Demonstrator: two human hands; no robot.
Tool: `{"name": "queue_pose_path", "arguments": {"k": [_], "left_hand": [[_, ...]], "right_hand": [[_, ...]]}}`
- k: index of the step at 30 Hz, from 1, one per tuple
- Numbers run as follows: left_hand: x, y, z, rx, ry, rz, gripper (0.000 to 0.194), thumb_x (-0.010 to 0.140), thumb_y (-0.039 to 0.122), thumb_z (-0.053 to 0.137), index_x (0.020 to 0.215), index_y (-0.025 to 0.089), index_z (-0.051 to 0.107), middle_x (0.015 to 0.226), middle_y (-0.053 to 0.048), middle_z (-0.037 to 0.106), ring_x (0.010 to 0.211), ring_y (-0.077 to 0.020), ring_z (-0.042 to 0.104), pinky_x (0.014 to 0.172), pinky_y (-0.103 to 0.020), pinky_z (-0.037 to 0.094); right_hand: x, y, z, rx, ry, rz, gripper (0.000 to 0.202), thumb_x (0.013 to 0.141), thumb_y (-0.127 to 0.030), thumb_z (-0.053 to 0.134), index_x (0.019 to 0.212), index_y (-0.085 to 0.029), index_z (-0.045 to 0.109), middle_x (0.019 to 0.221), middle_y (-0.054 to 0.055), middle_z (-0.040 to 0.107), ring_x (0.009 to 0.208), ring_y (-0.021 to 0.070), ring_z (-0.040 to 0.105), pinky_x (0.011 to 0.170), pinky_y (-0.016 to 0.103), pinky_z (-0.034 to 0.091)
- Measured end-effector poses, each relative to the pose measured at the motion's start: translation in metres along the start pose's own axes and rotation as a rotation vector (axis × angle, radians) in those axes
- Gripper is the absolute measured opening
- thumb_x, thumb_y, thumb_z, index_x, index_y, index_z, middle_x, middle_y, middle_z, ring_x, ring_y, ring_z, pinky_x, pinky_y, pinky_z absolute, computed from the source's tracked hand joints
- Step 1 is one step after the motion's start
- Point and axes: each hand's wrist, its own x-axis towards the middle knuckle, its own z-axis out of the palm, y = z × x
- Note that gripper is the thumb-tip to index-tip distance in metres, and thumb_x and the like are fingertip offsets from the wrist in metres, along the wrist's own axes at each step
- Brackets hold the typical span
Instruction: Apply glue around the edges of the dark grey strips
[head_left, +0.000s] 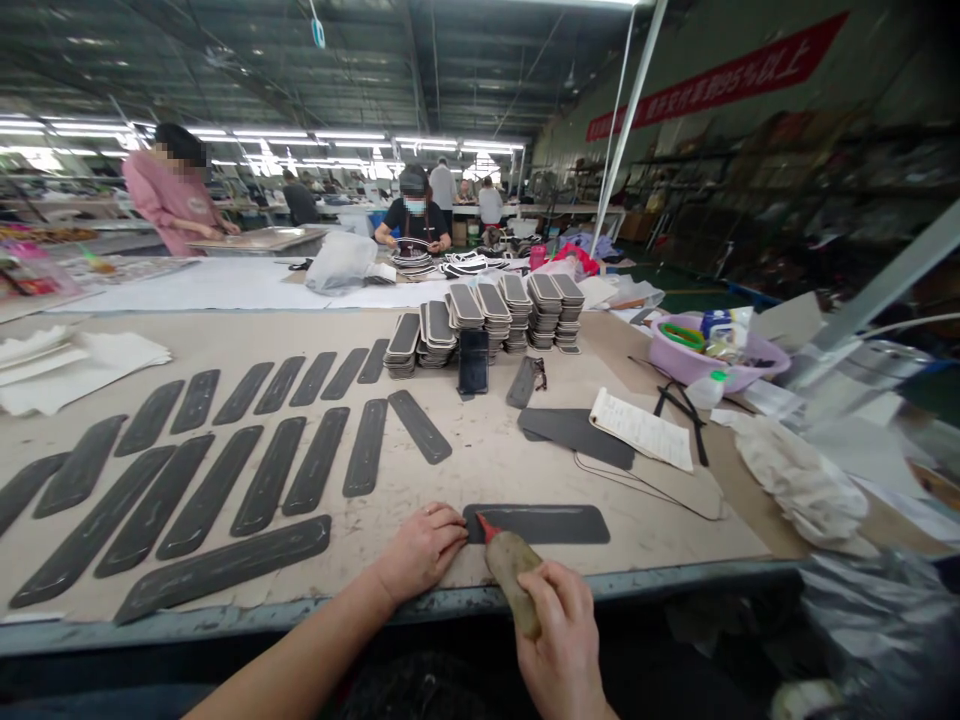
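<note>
Near the table's front edge lies a dark grey rounded panel [555,524], flat and lengthwise. The fingers of my left hand [421,548] are bunched together at its left end, touching it and holding its edge; the fingertips are partly hidden. My right hand [559,625] is wrapped round a worn, yellowish glue bottle [511,568] with a red nozzle. The bottle is tilted, its tip at the panel's surface close to my left fingers. To the left, several similar panels [271,475] lie in rows, with shiny glue lines along their borders.
Stacks of grey panels with pale rims [512,310] stand behind, a phone [473,362] leaning there. A notepad [641,428], loose grey pieces [574,435], a cord [649,485] and a purple basin [664,352] lie right. Across the table sits a masked co-worker [415,215].
</note>
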Motion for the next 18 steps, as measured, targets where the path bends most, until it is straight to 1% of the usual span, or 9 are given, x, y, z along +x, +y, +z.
{"name": "queue_pose_path", "arguments": {"k": [3,6,9,12,15,18], "left_hand": [[0.0,0.0,0.0,0.001,-0.003,0.0,0.023,0.095,0.017,0.047,0.096,0.018,0.07,0.097,-0.007,0.067,0.091,-0.0172,0.058,0.085,-0.034,0.052],[-0.001,-0.002,0.002,0.008,-0.002,0.019,0.021,0.094,0.017,0.049,0.094,0.018,0.07,0.097,-0.006,0.068,0.093,-0.0176,0.059,0.088,-0.035,0.051],[-0.003,-0.006,0.006,0.019,0.004,0.023,0.02,0.094,0.016,0.049,0.095,0.017,0.069,0.099,-0.006,0.068,0.095,-0.0179,0.059,0.09,-0.035,0.051],[-0.005,-0.008,0.008,0.022,0.017,0.023,0.02,0.094,0.017,0.05,0.098,0.017,0.069,0.1,-0.006,0.068,0.095,-0.0181,0.059,0.089,-0.034,0.051],[-0.005,-0.01,0.009,0.008,0.027,0.04,0.02,0.094,0.017,0.05,0.099,0.018,0.069,0.101,-0.007,0.068,0.096,-0.0182,0.059,0.088,-0.034,0.052],[-0.003,-0.008,0.005,-0.007,0.032,0.033,0.019,0.093,0.016,0.05,0.098,0.017,0.069,0.101,-0.007,0.067,0.097,-0.018,0.059,0.089,-0.033,0.051]], "right_hand": [[-0.002,0.0,0.001,0.003,-0.019,-0.003,0.03,0.083,-0.002,0.046,0.105,-0.018,0.057,0.101,0.009,0.051,0.09,0.0227,0.049,0.077,0.039,0.043],[-0.004,0.009,-0.007,-0.055,-0.001,-0.005,0.029,0.083,-0.002,0.047,0.105,-0.018,0.057,0.102,0.01,0.051,0.091,0.0231,0.049,0.077,0.04,0.044],[-0.007,0.022,-0.024,-0.159,0.038,0.01,0.027,0.083,-0.004,0.048,0.105,-0.018,0.057,0.103,0.011,0.052,0.092,0.0243,0.05,0.078,0.041,0.044],[-0.01,0.038,-0.043,-0.281,0.075,0.064,0.024,0.085,-0.008,0.047,0.105,-0.018,0.057,0.102,0.011,0.052,0.092,0.0254,0.051,0.078,0.043,0.045],[-0.013,0.053,-0.06,-0.392,0.117,0.122,0.017,0.09,-0.017,0.048,0.105,-0.019,0.056,0.1,0.011,0.053,0.092,0.0267,0.052,0.077,0.044,0.045],[-0.019,0.066,-0.071,-0.482,0.144,0.158,0.016,0.093,-0.025,0.046,0.104,-0.019,0.056,0.099,0.012,0.055,0.091,0.0278,0.054,0.076,0.044,0.046]]}}
